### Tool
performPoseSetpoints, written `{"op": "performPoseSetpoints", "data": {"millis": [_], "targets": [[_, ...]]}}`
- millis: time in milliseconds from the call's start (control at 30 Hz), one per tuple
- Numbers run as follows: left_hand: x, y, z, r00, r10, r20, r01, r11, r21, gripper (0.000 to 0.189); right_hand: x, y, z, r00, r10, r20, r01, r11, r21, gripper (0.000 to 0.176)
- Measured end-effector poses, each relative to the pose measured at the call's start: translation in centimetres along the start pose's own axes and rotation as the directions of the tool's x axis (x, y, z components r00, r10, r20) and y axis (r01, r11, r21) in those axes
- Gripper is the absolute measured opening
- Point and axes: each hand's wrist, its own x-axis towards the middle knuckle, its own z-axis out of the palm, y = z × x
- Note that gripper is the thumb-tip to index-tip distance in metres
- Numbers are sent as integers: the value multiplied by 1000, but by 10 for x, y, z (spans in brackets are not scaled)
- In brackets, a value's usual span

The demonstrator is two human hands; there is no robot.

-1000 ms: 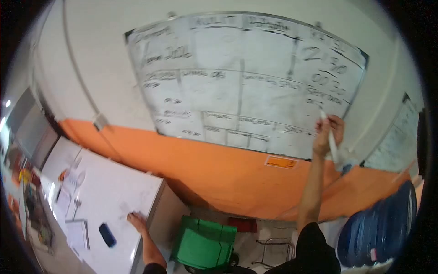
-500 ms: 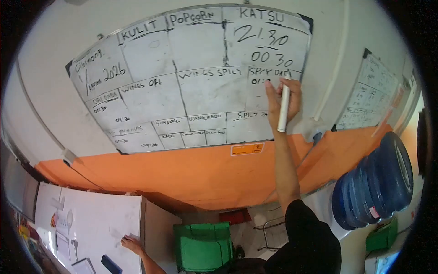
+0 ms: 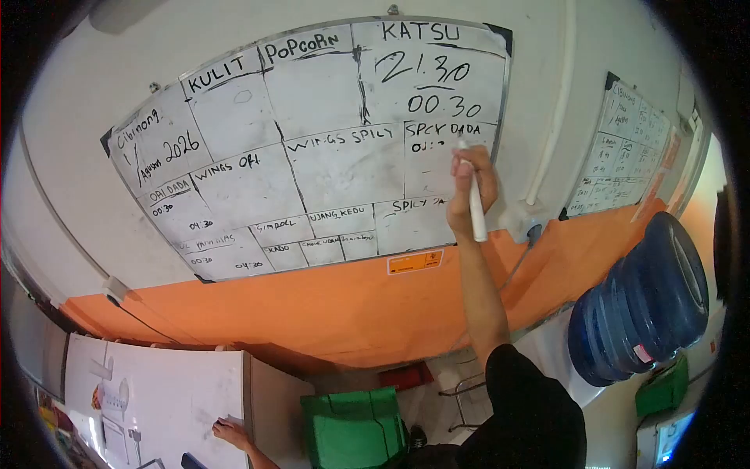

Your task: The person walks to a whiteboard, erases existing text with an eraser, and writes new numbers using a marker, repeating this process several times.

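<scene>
Fingers (image 3: 461, 176) of the right hand (image 3: 484, 186) close around the marker (image 3: 477, 223), whose tip has now come onto the whiteboard (image 3: 336, 164) near its right edge, so writing seems started, while the left hand (image 3: 229, 432) rests open on the table (image 3: 180, 383).

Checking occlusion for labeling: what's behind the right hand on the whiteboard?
Behind the right hand, which grips a white marker, is the whiteboard cell headed SPCY DADA; "01:" shows left of it. The rest of that entry and the label end below are covered.
</scene>
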Motion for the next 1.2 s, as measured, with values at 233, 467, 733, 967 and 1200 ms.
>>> {"op": "performPoseSetpoints", "data": {"millis": [233, 467, 733, 967, 1200], "targets": [[2, -12, 4, 992, -62, 112, 55, 997, 60, 40, -10, -6, 6, 963, 268, 14, -267, 950, 160, 12], [-2, 5, -3, 1000, -4, 30, 4, 1000, 10, 42, -11, 2, 12, 982, 190, -13, -185, 969, 161, 13], [1, -9, 4, 996, -31, 80, 24, 996, 82, 41, -10, 0, 10, 987, 157, -21, -153, 979, 137, 14], [-2, -7, 4, 999, -8, 37, 7, 999, 36, 39, -10, -2, 9, 981, 191, -40, -182, 969, 169, 15], [-2, -10, 6, 1000, -1, 29, 0, 999, 38, 38, -13, 12, -5, 983, 171, -74, -153, 967, 202, 15]]}}
